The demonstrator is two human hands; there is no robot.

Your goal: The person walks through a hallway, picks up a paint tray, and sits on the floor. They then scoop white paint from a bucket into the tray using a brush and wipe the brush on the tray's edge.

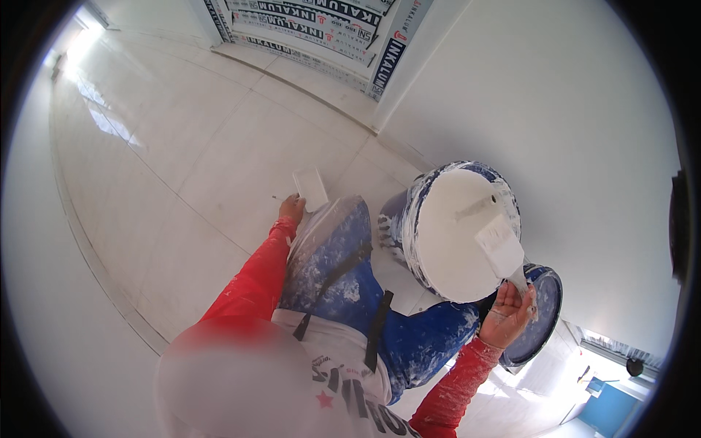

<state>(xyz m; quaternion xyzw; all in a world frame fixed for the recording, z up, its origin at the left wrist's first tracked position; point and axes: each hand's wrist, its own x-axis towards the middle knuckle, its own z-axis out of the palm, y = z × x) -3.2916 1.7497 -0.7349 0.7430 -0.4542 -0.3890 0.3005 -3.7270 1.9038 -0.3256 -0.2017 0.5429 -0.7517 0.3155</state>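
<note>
My right hand [507, 315] is closed around the handle of a putty knife [500, 244], its broad flat blade coated in white. The blade is over the right side of a blue bucket [396, 219] filled with smooth white paste [449, 241]. A light-coloured handle with a hole in its end [476, 208] shows against the paste; I cannot tell what tool it belongs to. On the left, my left hand [292, 209] grips the near edge of a shallow white rectangular tray [311, 188], low by my knee.
A blue lid [537, 321], smeared with white, is behind my right hand. A white wall [562, 146] rises beyond the bucket. At the far side stands a door frame [387, 62] covered in printed film. Pale tiles [219, 146] cover the floor; a blue object [610, 409] is at lower right.
</note>
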